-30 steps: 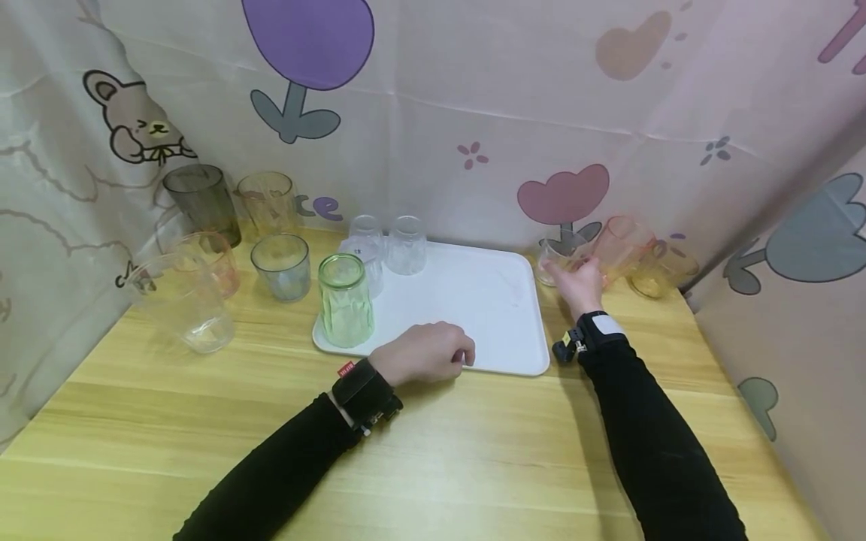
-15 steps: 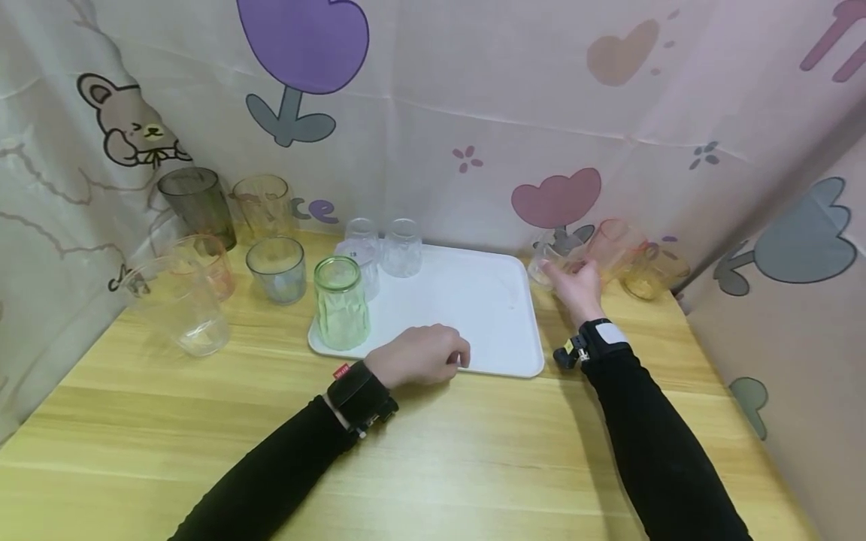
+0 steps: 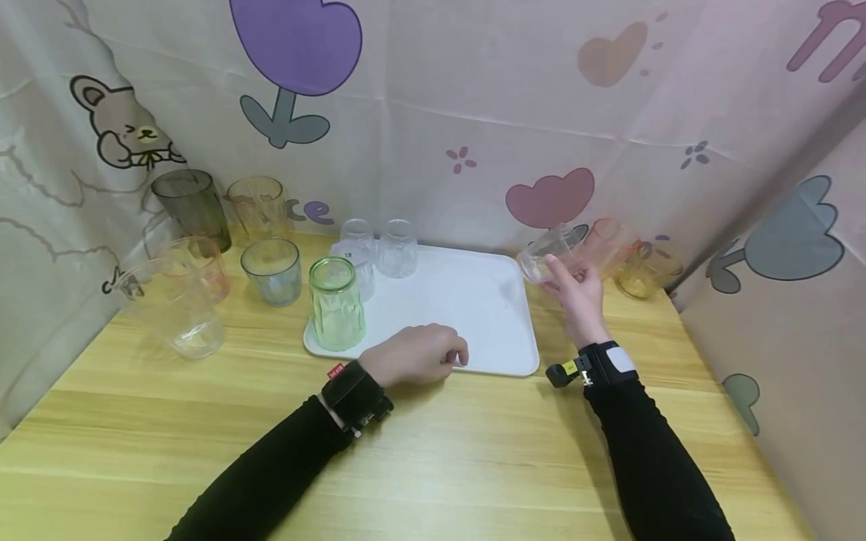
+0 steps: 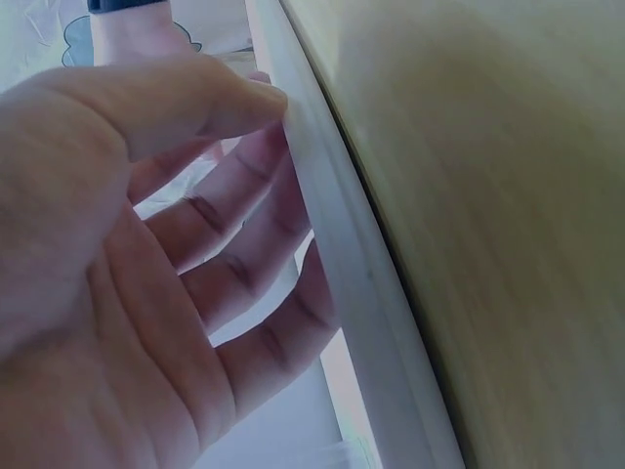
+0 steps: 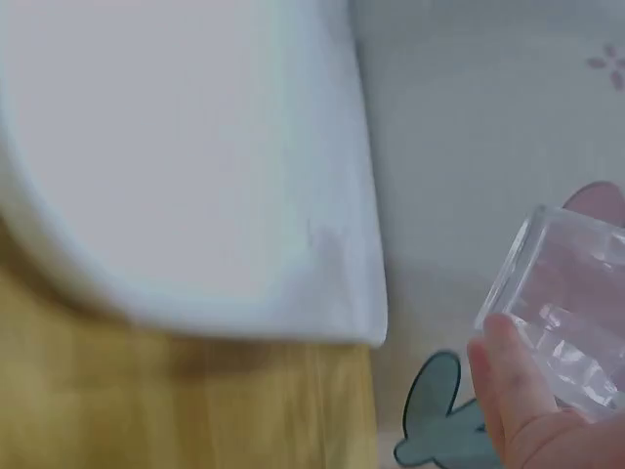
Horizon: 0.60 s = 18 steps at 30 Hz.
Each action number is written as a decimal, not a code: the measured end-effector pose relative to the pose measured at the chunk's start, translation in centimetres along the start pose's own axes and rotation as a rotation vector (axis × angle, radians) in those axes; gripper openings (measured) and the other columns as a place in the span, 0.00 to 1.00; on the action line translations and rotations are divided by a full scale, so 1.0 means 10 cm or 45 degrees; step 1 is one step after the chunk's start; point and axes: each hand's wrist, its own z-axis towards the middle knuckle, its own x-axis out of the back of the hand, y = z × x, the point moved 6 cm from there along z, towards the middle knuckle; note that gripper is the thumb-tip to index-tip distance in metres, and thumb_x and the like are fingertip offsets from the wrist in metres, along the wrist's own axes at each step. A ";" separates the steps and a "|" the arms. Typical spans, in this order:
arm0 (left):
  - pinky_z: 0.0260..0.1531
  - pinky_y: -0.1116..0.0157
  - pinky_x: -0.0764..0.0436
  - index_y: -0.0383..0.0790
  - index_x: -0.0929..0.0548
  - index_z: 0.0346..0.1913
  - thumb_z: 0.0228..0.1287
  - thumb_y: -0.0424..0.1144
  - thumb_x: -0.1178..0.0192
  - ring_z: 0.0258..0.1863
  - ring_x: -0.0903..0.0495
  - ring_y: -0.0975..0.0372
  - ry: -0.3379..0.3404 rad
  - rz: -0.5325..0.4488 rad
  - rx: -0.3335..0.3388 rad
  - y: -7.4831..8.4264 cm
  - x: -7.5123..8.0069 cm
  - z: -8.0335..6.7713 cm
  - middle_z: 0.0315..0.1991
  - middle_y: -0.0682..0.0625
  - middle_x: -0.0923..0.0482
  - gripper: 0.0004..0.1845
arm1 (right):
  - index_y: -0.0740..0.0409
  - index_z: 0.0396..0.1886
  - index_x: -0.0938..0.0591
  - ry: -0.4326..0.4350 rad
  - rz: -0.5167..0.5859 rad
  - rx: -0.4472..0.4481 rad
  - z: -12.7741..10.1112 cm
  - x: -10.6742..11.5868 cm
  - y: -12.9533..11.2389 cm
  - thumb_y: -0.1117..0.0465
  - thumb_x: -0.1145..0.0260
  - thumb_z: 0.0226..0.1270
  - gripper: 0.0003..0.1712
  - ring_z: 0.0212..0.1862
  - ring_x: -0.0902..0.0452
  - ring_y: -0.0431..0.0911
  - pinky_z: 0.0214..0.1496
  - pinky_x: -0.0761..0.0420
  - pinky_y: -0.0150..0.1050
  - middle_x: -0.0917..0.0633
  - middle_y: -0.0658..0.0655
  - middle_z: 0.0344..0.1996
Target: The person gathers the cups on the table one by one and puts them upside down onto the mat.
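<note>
My right hand [image 3: 583, 300] holds a clear drinking glass [image 3: 546, 255] beside the tray's right edge. The glass is tilted, and in the right wrist view its rim side [image 5: 513, 269] faces the white tray. My left hand [image 3: 414, 355] grips the front rim of the white tray [image 3: 473, 342], its thumb [image 4: 234, 103] at the rim and its fingers over the inner side. On the tray's left part stand an upturned green glass [image 3: 337, 308] and several small clear glasses [image 3: 398, 252]. A pink glass [image 3: 612, 244] and an amber glass [image 3: 646, 272] stand just beyond my right hand.
At the left of the wooden table [image 3: 433, 458] stand a dark grey glass [image 3: 196, 207], a yellow glass [image 3: 258, 207], a bluish tumbler [image 3: 272, 274], a pinkish glass [image 3: 206, 267] and a large clear cup [image 3: 183, 315]. A patterned curtain [image 3: 433, 113] hangs behind.
My right hand has raised the clear glass a little and tilted it toward the tray. My left hand stays at the tray's front rim. The head view has shifted slightly.
</note>
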 end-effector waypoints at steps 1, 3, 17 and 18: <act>0.39 0.67 0.20 0.48 0.11 0.49 0.68 0.30 0.37 0.40 0.22 0.65 0.001 -0.005 -0.003 0.00 0.00 0.00 0.40 0.56 0.17 0.12 | 0.61 0.69 0.40 -0.024 0.039 -0.003 -0.03 -0.02 0.00 0.50 0.29 0.71 0.39 0.43 0.17 0.43 0.61 0.17 0.37 0.30 0.51 0.53; 0.40 0.67 0.20 0.47 0.12 0.50 0.68 0.30 0.37 0.40 0.22 0.65 0.004 -0.016 0.000 0.00 0.01 -0.01 0.41 0.56 0.18 0.13 | 0.63 0.73 0.41 -0.081 0.109 -0.011 -0.09 -0.06 -0.01 0.51 0.30 0.73 0.41 0.45 0.17 0.45 0.61 0.18 0.36 0.31 0.53 0.57; 0.34 0.67 0.18 0.39 0.41 0.77 0.71 0.43 0.35 0.42 0.19 0.63 0.339 -0.098 0.130 -0.10 0.22 -0.03 0.66 0.47 0.29 0.38 | 0.54 0.59 0.32 -0.399 0.243 -0.118 -0.52 -0.43 0.11 0.50 0.39 0.81 0.19 0.39 0.15 0.42 0.58 0.15 0.39 0.22 0.54 0.49; 0.34 0.67 0.18 0.39 0.43 0.78 0.71 0.44 0.35 0.43 0.19 0.63 0.373 -0.105 0.134 -0.10 0.24 -0.03 0.67 0.46 0.31 0.40 | 0.55 0.61 0.32 -0.416 0.234 -0.126 -0.55 -0.45 0.13 0.50 0.40 0.81 0.20 0.38 0.15 0.42 0.58 0.15 0.39 0.21 0.54 0.48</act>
